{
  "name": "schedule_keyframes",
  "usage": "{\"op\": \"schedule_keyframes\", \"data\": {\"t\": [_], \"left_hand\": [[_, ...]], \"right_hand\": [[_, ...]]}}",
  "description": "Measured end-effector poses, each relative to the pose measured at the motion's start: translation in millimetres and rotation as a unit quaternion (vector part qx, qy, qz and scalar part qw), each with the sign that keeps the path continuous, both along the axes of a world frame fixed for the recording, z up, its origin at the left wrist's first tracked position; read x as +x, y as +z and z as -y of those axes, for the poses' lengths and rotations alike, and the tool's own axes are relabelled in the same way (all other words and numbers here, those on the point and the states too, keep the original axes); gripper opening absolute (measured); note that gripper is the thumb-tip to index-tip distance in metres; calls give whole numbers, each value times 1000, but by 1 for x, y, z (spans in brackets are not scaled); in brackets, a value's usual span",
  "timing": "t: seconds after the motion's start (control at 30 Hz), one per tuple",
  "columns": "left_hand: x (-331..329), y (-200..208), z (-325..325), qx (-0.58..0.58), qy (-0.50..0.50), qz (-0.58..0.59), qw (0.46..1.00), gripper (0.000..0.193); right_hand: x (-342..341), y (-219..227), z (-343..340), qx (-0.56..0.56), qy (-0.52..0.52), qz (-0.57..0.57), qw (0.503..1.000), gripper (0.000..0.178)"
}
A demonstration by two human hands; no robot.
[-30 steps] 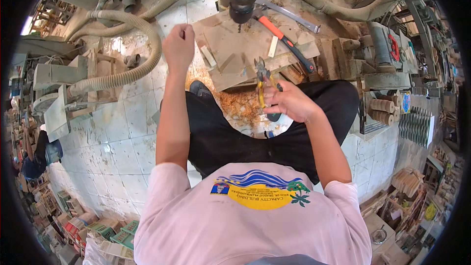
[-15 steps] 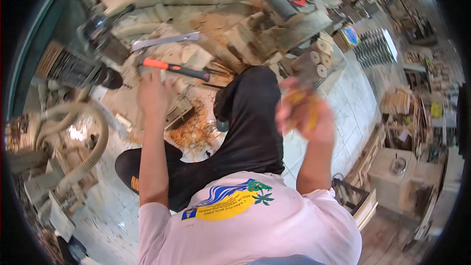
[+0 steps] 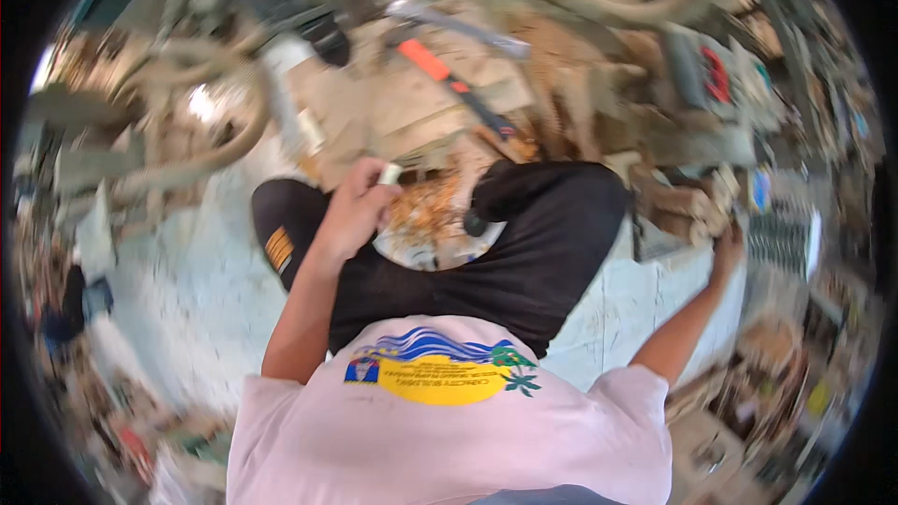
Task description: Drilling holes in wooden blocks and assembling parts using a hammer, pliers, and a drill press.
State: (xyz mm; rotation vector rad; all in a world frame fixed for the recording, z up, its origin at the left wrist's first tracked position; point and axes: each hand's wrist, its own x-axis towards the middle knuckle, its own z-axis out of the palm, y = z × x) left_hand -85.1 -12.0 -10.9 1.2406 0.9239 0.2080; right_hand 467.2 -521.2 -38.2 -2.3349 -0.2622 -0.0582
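You hold a small pale block (image 3: pixel 391 174) in your left hand (image 3: pixel 356 206), with your right hand (image 3: pixel 728 245) at the stacked wood pieces (image 3: pixel 685 208), contact unclear.

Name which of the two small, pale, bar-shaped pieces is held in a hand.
The small, pale, bar-shaped piece in the bare left hand; the other pale piece lies at the left edge of the flat tan board.

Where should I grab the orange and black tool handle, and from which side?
Probably take the tool handle by its black section, coming from near right: that end slants toward your right leg, while the orange section lies farther away.
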Motion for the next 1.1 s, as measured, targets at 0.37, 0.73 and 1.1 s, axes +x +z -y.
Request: {"op": "schedule_keyframes", "data": {"t": [0.37, 0.73, 1.1], "left_hand": [[-17, -44, 35, -107, 157, 18, 982, 16], [-22, -38, 31, -135, 232, 80, 960, 21], [9, -59, 24, -144, 204, 117, 961, 16]], "right_hand": [[-216, 157, -290, 65, 261, 87, 959, 32], [-289, 33, -444, -219, 521, 190, 803, 48], [-306, 18, -462, -187, 503, 133, 833, 51]]}}
